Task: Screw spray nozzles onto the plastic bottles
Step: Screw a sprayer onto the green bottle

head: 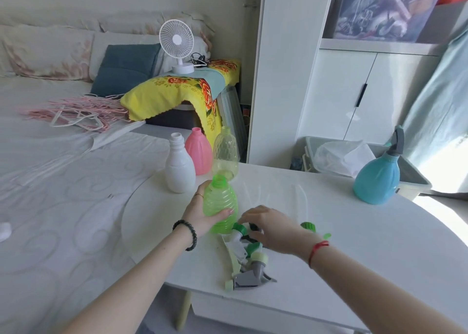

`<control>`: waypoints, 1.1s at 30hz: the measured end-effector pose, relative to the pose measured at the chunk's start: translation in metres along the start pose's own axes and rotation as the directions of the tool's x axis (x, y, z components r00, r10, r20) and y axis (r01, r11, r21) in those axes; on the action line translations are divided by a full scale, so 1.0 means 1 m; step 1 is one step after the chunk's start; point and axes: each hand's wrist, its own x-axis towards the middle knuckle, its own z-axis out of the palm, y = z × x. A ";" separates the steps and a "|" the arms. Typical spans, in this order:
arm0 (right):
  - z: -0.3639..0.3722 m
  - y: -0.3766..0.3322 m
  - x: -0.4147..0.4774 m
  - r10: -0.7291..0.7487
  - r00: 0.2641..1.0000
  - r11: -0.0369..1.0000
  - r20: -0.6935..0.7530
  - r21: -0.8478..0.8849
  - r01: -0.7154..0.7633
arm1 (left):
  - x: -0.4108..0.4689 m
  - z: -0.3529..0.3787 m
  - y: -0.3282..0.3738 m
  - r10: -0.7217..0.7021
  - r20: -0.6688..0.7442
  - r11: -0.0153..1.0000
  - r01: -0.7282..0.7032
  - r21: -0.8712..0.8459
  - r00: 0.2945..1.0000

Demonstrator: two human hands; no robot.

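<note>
My left hand (200, 214) grips a translucent green bottle (219, 202) with an open neck, standing on the white table (354, 245). My right hand (268, 226) rests palm down over a pile of spray nozzles (249, 257) just right of it; whether its fingers hold one is hidden. A grey and yellow nozzle (250, 275) lies at the pile's near end. Behind stand a white bottle (179, 165), a pink bottle (198, 151) and a clear bottle (225, 153), all without nozzles. A blue bottle (377, 179) with a grey nozzle fitted stands at the far right.
A green cap-like nozzle part (308, 226) lies right of my right hand. A bed (50, 181) borders the table's left edge. A grey bin (329, 156) with a plastic bag sits behind the table, a white wardrobe (342, 92) beyond. A fan (177, 44) stands on a covered stool.
</note>
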 end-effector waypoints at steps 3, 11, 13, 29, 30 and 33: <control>0.014 -0.006 0.021 0.005 0.999 0.975 0.044 -0.223 0.005 | 0.000 0.000 -0.001 0.002 0.011 1.000 -0.002 0.002 1.000; 0.012 0.013 0.019 -0.149 0.984 0.899 0.098 -0.402 0.176 | -0.002 -0.002 0.001 0.014 0.005 1.000 -0.014 0.009 1.000; 0.007 0.019 0.017 -0.183 0.980 0.895 0.081 -0.399 0.200 | -0.003 -0.002 0.002 0.018 0.005 1.000 -0.018 0.008 1.000; -0.133 -0.045 0.052 0.377 0.846 0.406 -0.377 0.888 0.215 | -0.003 -0.001 0.001 0.015 0.028 1.000 -0.014 -0.027 0.999; -0.131 -0.049 0.054 0.388 0.850 0.349 -0.355 0.911 0.221 | -0.003 -0.001 0.001 0.018 0.029 0.999 -0.018 -0.033 0.999; -0.125 -0.053 0.059 0.415 0.851 0.266 -0.321 0.937 0.224 | -0.003 -0.001 0.000 0.025 0.029 0.998 -0.023 -0.051 0.999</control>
